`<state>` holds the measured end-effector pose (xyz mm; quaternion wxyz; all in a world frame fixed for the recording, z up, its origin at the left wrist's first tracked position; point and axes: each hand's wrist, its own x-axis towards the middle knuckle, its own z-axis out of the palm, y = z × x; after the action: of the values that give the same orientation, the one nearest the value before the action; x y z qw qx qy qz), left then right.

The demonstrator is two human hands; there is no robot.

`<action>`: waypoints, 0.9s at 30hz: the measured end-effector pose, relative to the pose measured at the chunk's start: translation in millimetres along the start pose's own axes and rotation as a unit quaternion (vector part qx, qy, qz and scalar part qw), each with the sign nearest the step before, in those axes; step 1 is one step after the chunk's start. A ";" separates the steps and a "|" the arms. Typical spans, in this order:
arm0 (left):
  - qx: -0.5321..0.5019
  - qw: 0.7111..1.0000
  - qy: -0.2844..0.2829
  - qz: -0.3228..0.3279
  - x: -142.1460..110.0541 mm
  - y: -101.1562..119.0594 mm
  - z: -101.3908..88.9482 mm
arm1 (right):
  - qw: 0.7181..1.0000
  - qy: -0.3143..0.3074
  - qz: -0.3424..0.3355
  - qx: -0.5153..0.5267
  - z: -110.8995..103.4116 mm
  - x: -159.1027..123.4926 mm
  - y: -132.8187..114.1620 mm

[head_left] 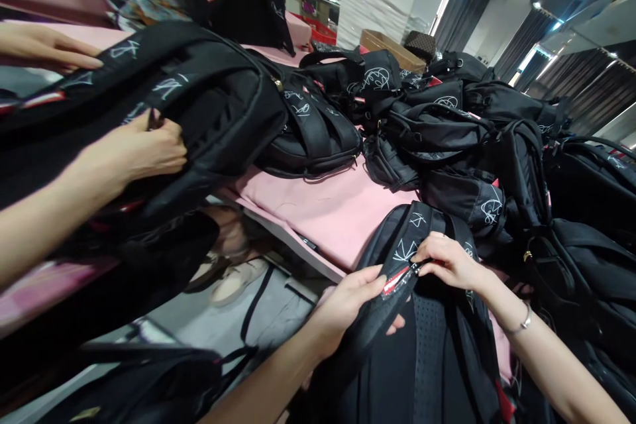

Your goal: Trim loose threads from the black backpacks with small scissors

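1. far left: a co-worker's flat hand (64, 53) lies on a large black backpack (223, 79) with white line drawings on its straps; the co-worker's curled hand (159, 146) closes on a small dark piece at one strap.
2. left of centre, below: a pale shoe (238, 281) on the grey floor (199, 324).
3. centre: a pink surface (322, 202), with a smaller black backpack (318, 139) resting at its far side.
4. lower centre: the left hand (358, 291), clamped on the shoulder strap (405, 245) of the near backpack (387, 364), thumb above and fingertips showing beneath, beside a red-and-white label (396, 280).
5. just right of the label: the right hand (444, 262), wearing a ring and a bracelet (525, 318), thumb and forefinger pinched together on a small dark fitting (415, 268), too small to identify. the two hands are near each other but apart. the near backpack stands below them, padded back upward.
6. right: a pile of black backpacks (442, 132), several with white drawings and red tags.
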<state>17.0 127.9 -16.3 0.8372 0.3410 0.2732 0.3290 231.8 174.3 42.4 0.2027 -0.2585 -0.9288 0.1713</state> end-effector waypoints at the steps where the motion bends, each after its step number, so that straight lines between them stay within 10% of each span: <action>1: 0.005 1.000 0.001 -0.001 -0.5 -0.1 0.4 | 1.000 -0.010 0.000 -0.003 -0.3 1.2 -2.9; 10: -0.043 0.999 -0.001 0.009 -4.8 6.0 21.0 | 0.999 0.009 0.002 -0.054 2.8 -6.3 -28.9; 16: -0.093 0.995 0.006 0.048 -4.9 7.9 36.7 | 0.963 0.185 0.167 -0.098 18.8 -48.5 -51.9; 27: -0.162 0.981 0.091 0.054 2.2 -7.3 63.5 | 0.925 0.227 0.229 -0.202 36.2 -68.8 -91.3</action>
<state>64.4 100.7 17.0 0.8337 0.1836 0.2726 0.4437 231.4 55.0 30.2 0.3068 -0.5318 -0.7882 -0.0417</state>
